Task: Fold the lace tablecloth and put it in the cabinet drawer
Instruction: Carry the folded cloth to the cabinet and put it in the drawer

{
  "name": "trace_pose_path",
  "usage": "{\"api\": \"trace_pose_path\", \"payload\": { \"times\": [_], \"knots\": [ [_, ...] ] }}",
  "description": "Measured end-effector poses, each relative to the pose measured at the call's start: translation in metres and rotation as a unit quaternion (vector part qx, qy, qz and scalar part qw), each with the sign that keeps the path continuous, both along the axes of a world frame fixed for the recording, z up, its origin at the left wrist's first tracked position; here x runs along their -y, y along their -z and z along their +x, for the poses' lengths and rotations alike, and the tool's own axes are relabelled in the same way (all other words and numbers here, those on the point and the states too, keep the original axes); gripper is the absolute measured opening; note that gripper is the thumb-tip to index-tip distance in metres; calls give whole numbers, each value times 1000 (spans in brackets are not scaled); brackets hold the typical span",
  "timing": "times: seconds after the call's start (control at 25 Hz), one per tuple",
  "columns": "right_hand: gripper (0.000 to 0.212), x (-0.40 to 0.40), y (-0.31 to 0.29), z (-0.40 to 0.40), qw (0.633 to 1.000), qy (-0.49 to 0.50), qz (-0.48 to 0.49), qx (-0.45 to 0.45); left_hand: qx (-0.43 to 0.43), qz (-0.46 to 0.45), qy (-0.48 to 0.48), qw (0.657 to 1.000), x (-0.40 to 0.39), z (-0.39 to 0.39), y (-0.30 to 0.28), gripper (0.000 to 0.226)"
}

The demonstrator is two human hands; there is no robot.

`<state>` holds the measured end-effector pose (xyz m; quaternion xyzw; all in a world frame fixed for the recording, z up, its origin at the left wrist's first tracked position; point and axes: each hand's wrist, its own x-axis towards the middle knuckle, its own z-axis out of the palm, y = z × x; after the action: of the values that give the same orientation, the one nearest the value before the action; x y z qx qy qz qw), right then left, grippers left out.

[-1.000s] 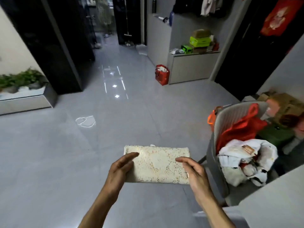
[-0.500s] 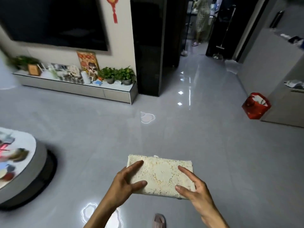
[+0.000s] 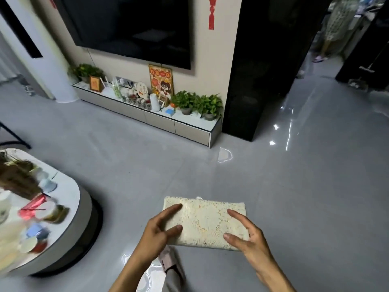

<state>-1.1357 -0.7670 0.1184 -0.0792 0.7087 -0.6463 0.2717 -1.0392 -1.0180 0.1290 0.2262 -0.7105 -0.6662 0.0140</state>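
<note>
Left hand (image 3: 156, 230) and right hand (image 3: 248, 236) pinch folded lace tablecloth (image 3: 205, 222) at its side edges, thumbs on top, mid-air near body. Soft, light, unfolds easily; support underneath. Low cabinet (image 3: 160, 121) far left.

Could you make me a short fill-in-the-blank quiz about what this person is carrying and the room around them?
1. The lace tablecloth is already ____ into a flat rectangle.
2. It is held between the left hand and the ____ hand.
3. On the wall above the low cabinet hangs a large black ____.
4. The potted plants stand on the cabinet's ____ end.

Missing words: folded; right; television; right
</note>
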Motion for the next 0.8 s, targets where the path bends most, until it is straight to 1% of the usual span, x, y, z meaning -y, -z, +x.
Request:
{"api": "trace_pose_path", "payload": {
  "times": [0.12, 0.24, 0.36, 0.48, 0.68, 0.8],
  "knots": [
    [53, 88, 16, -89, 1000, 26, 15, 0, 11, 21, -17, 1000, 86, -88, 20, 53],
    [48, 178, 21, -169, 999, 48, 15, 3, 18, 30, -9, 999, 174, -177, 14, 51],
    [47, 242, 15, -229, 996, 86, -10, 38, 27, 23, 11, 999, 242, -255, -2, 50],
    [47, 313, 25, -310, 993, 106, -17, 45, 31, 13, 30, 999, 314, -345, 0, 49],
    [46, 418, 74, -464, 988, 128, -28, 79, 50, -1, 35, 998, 415, -505, 43, 49],
    [43, 479, 112, -560, 984, 142, -22, 102, 64, 6, 40, 997, 480, -601, 82, 51]
  ]
}}
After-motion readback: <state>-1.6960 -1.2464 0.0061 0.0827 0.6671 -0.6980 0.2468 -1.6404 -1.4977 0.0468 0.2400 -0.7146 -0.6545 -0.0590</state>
